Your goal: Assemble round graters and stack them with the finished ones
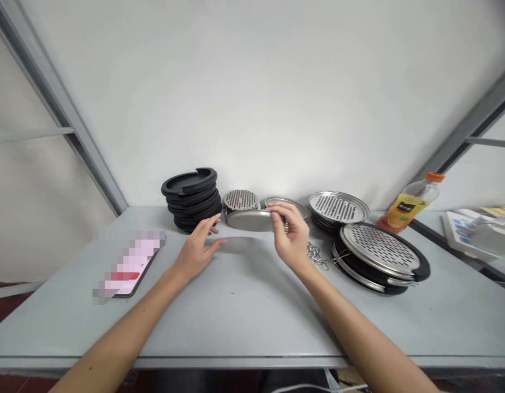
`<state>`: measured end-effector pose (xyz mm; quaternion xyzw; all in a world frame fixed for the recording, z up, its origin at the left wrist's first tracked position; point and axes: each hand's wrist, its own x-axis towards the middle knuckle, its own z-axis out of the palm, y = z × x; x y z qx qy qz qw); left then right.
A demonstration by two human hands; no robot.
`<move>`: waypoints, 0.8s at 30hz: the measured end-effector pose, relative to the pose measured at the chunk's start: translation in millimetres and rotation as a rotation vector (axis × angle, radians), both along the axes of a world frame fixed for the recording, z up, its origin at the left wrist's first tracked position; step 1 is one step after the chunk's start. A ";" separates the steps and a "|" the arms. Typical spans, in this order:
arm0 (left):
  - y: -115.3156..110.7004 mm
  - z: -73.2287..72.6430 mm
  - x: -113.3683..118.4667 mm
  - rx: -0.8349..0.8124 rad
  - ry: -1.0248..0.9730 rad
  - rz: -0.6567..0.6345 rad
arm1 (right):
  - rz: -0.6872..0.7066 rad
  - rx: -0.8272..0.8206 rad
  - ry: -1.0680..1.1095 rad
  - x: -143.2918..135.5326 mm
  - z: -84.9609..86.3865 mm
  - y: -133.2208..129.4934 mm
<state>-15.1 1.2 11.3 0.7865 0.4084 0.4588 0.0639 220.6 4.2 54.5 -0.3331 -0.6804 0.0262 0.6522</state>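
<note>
My right hand (292,232) pinches the right edge of a round silver metal disc (251,221), holding it tilted above the table. To the disc's left is my left hand (201,243), its fingers spread and nothing in them. Just behind that hand rises a stack of black round rings (191,199) with notched rims. A stack of small perforated metal discs (241,200) stands behind the held disc, and a shallow round metal piece (291,203) is partly hidden by my right hand. Wire clips (316,255) lie in a loose heap to the right of it.
Slotted metal discs (338,207) are stacked by the wall. Nearer on the right sits a black-rimmed assembly with a grater-like top (381,248). A drink bottle (411,204) leans behind it. At left lies a phone (133,267); a white power strip (467,234) is far right.
</note>
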 end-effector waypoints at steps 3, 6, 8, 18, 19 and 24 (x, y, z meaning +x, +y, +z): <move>-0.6 2.4 -1.7 0.025 0.015 -0.014 | 0.126 -0.032 -0.036 -8.0 -7.2 -2.7; -2.0 4.4 -1.5 0.070 0.023 -0.029 | 0.208 -0.072 -0.090 -12.6 -12.5 -3.5; -2.5 5.3 -1.1 0.109 0.029 -0.033 | 0.245 -0.090 -0.115 -13.6 -15.3 -3.1; -2.3 6.9 -1.9 0.130 0.097 -0.062 | 0.334 -0.132 -0.197 -11.9 -23.3 -1.1; -2.2 6.6 -2.1 0.131 0.104 -0.068 | 0.335 -0.127 -0.208 -11.6 -23.5 -1.2; -0.9 5.5 -3.5 0.169 0.167 -0.135 | 0.329 -0.098 -0.249 -10.5 -24.8 0.2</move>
